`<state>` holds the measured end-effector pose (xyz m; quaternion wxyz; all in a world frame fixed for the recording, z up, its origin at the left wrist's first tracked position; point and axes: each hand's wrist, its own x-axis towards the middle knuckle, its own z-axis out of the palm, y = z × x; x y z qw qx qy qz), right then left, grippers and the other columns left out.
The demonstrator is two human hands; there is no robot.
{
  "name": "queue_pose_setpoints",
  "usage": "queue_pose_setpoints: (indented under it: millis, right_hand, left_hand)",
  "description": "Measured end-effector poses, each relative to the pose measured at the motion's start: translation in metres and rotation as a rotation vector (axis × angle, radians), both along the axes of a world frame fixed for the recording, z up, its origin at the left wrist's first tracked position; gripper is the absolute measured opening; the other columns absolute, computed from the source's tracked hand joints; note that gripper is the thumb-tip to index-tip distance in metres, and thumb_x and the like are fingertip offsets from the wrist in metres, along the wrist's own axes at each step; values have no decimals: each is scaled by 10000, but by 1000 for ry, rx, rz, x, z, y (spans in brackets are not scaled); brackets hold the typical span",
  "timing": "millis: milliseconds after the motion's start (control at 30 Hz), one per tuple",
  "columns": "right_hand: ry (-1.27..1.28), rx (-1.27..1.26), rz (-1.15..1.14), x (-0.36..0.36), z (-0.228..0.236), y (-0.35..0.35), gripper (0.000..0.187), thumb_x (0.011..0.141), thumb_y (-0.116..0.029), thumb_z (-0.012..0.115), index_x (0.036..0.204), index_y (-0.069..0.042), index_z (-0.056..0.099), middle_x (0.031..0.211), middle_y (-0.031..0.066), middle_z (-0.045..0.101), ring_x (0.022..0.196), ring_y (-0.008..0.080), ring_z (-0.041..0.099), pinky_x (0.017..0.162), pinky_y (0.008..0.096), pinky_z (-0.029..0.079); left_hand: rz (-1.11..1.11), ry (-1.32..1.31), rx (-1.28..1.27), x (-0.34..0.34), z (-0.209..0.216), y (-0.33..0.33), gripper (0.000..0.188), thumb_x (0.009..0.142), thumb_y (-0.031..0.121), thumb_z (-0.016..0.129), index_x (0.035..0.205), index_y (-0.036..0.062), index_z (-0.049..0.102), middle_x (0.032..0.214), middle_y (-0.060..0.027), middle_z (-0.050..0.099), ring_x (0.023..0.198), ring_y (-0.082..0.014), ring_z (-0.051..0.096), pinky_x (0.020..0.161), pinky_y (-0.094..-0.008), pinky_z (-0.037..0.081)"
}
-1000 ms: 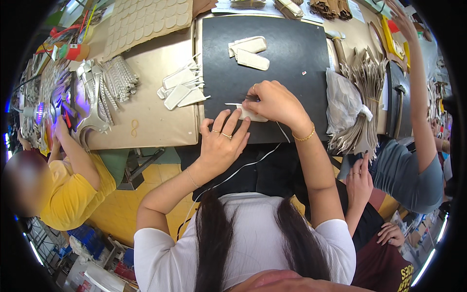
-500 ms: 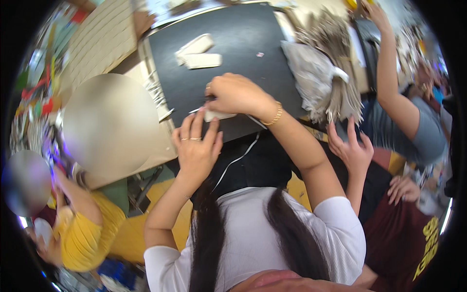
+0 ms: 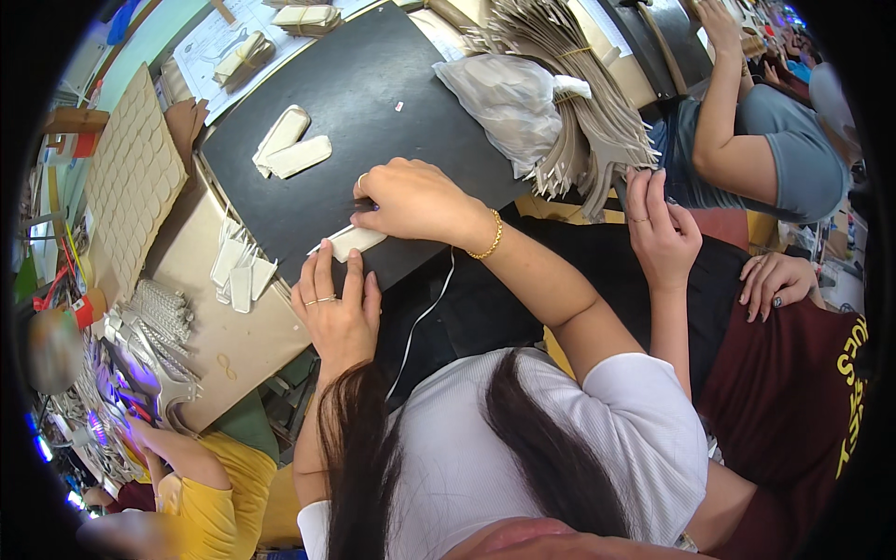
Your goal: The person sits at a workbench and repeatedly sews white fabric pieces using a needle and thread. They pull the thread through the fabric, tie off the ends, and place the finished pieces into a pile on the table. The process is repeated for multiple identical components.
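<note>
On a black work mat (image 3: 373, 84) lies a small cream padded piece (image 3: 353, 240) with a white edge. My left hand (image 3: 338, 313) is open, its ringed fingers stretched forward and their tips touching the near side of this piece. Over its far side bends my right hand (image 3: 420, 201), closed, with a gold bracelet at the wrist. Something dark shows at its fingertips, but I cannot make out its kind. A thin white cord (image 3: 422, 322) hangs over the mat's near edge and down across my lap. Two similar cream pieces (image 3: 297, 155) lie farther off on the mat, touching.
A filled plastic bag (image 3: 504, 107) and a bundle of grey-beige strips (image 3: 597, 131) lie at the right, with a co-worker's hand (image 3: 663, 224) at the strips. Small pale pieces (image 3: 240, 271) sit left of the mat. Tied stacks (image 3: 303, 19) stand beyond it. A yellow-sleeved person works at lower left.
The view has shifted, so the mat and its pieces appear farther left and tilted. Both my hands stay at the same cream piece in much the same pose.
</note>
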<state>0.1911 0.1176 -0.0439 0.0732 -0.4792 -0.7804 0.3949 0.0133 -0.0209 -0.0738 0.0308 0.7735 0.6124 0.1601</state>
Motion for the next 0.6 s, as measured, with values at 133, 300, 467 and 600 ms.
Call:
queue_pose_setpoints:
  millis: [133, 300, 467, 600]
  right_hand:
    - [-2, -1, -24, 2, -2, -1, 357, 854, -290, 760, 1062, -1, 780, 917, 209, 758, 895, 378, 741, 841, 444, 581]
    - [-3, -24, -37, 3, -4, 0, 356, 851, -288, 755, 1061, -2, 780, 919, 208, 758, 891, 378, 740, 834, 450, 578]
    - [-5, -9, -33, 3, -4, 1, 353, 854, -283, 753, 1064, -1, 779, 922, 215, 756, 895, 380, 740, 835, 452, 577]
    - [3, -23, -36, 3, -4, 1, 353, 858, -283, 752, 1065, 2, 779, 910, 222, 754, 886, 388, 739, 829, 455, 578]
  left_hand:
    - [2, 14, 3, 1, 1, 0, 403, 883, 204, 778, 1270, 116, 702, 1464, -177, 565, 1312, -370, 525, 1054, -509, 389]
    - [6, 27, -15, 2, 3, 0, 395, 893, 199, 768, 1270, 107, 701, 1470, -181, 556, 1321, -371, 516, 1058, -510, 388]
    - [8, 42, -25, 2, 3, 0, 390, 902, 205, 760, 1272, 98, 701, 1475, -185, 552, 1325, -371, 513, 1064, -510, 385]
    - [4, 50, -15, 1, 1, 0, 386, 910, 220, 753, 1276, 107, 705, 1483, -181, 549, 1323, -372, 514, 1067, -511, 387]
